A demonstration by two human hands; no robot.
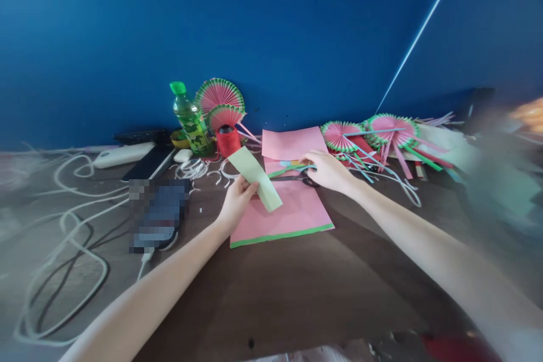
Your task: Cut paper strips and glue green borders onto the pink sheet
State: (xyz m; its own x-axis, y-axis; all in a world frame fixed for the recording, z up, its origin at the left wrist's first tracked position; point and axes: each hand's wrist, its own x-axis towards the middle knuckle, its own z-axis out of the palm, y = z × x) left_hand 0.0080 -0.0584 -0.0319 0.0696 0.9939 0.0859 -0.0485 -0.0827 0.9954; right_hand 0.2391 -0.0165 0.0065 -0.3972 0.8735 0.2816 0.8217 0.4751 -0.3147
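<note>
My left hand pinches a pale green paper strip between thumb and fingers, tilted above a pink sheet. A bright green band runs along that sheet's near edge. Over the back of the sheet, my right hand has its fingers bent around what looks like a pair of scissors, dark and teal at the handles; its fingers partly hide it. Just behind lies a second pink sheet, its far part raised, with thin green and blue paper pieces on it.
Pleated pink-and-green paper fans with paper strips lie at the right. A green-capped bottle, a red thread spool and more fans stand by the blue wall. A phone and looping white cables occupy the left.
</note>
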